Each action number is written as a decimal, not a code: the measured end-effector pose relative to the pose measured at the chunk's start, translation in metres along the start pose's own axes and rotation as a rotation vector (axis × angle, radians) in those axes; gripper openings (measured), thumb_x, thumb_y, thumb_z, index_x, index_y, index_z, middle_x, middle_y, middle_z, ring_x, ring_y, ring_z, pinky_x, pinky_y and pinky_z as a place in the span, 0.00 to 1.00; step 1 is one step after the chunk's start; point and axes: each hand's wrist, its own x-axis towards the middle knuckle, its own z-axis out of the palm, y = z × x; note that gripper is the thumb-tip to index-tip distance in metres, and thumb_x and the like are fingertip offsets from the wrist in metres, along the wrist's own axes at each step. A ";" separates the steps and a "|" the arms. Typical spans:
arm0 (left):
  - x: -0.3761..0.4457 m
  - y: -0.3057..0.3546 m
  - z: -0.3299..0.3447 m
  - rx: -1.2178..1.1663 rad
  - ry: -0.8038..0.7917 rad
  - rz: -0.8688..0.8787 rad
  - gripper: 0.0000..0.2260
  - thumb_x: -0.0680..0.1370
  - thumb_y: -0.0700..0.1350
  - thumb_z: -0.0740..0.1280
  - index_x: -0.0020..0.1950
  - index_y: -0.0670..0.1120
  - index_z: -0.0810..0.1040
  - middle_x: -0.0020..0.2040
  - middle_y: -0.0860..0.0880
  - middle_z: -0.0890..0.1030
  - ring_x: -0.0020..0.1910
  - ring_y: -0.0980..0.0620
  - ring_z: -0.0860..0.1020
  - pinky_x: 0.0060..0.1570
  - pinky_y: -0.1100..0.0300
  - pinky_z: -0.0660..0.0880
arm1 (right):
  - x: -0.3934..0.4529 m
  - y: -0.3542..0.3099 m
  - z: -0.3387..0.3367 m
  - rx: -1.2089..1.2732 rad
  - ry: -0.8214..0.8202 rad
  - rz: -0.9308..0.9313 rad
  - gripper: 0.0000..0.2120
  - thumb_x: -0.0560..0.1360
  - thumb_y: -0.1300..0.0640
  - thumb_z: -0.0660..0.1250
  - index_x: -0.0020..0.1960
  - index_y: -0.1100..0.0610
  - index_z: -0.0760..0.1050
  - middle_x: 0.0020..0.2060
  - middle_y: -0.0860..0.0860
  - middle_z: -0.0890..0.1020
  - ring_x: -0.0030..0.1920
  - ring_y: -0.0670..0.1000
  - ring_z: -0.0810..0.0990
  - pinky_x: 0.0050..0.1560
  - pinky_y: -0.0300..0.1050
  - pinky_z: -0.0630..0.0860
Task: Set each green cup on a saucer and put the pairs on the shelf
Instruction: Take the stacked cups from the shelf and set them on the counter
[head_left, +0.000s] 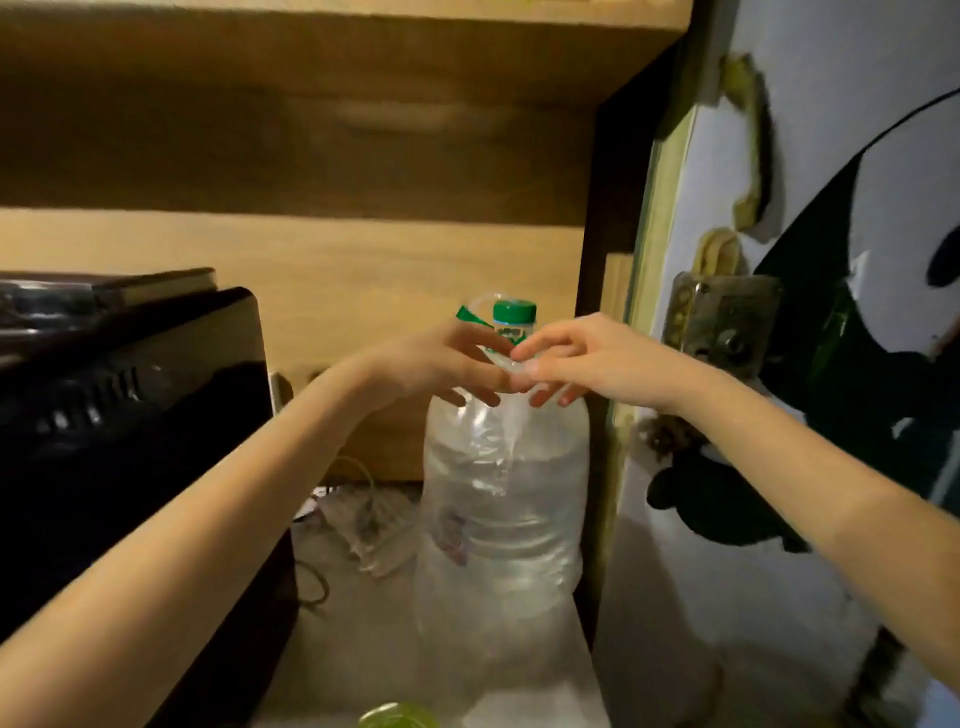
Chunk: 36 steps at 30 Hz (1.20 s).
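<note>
Only the yellow-green rim of a green cup (397, 717) shows, at the bottom edge in front of the bottle. No saucer is in view. My left hand (447, 364) and my right hand (566, 358) meet at the neck of a large clear water bottle (504, 499) with a green cap (514, 310). Both hands pinch a clear plastic piece (506, 364), and a thin strip of it hangs down over the bottle's shoulder. The bottle stands upright on the lower shelf surface (337, 639).
A black appliance (130, 415) fills the left side, close to my left forearm. Cables (363, 519) lie behind the bottle. A wooden shelf board (311, 130) runs overhead. To the right are the dark shelf side (605, 260), a metal latch (722, 317) and a panda picture (883, 364) on the wall.
</note>
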 end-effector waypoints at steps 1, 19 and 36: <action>0.002 0.015 -0.010 0.030 0.013 0.025 0.20 0.71 0.46 0.68 0.63 0.47 0.71 0.54 0.46 0.80 0.50 0.50 0.80 0.55 0.55 0.75 | 0.002 -0.010 -0.014 -0.025 0.034 -0.025 0.14 0.74 0.52 0.65 0.59 0.51 0.74 0.44 0.46 0.83 0.45 0.46 0.84 0.50 0.44 0.80; 0.066 0.158 -0.155 0.237 0.633 0.368 0.25 0.71 0.50 0.68 0.65 0.43 0.67 0.57 0.41 0.79 0.52 0.44 0.79 0.49 0.51 0.76 | 0.077 -0.099 -0.197 -0.096 0.714 -0.467 0.10 0.76 0.58 0.63 0.56 0.58 0.76 0.48 0.57 0.83 0.45 0.51 0.81 0.46 0.42 0.79; 0.174 0.159 -0.204 0.115 0.583 0.296 0.21 0.70 0.58 0.66 0.55 0.45 0.72 0.45 0.49 0.77 0.43 0.52 0.75 0.41 0.62 0.72 | 0.148 -0.104 -0.223 -0.012 0.529 -0.125 0.28 0.79 0.42 0.43 0.73 0.57 0.59 0.70 0.58 0.68 0.66 0.55 0.68 0.68 0.47 0.61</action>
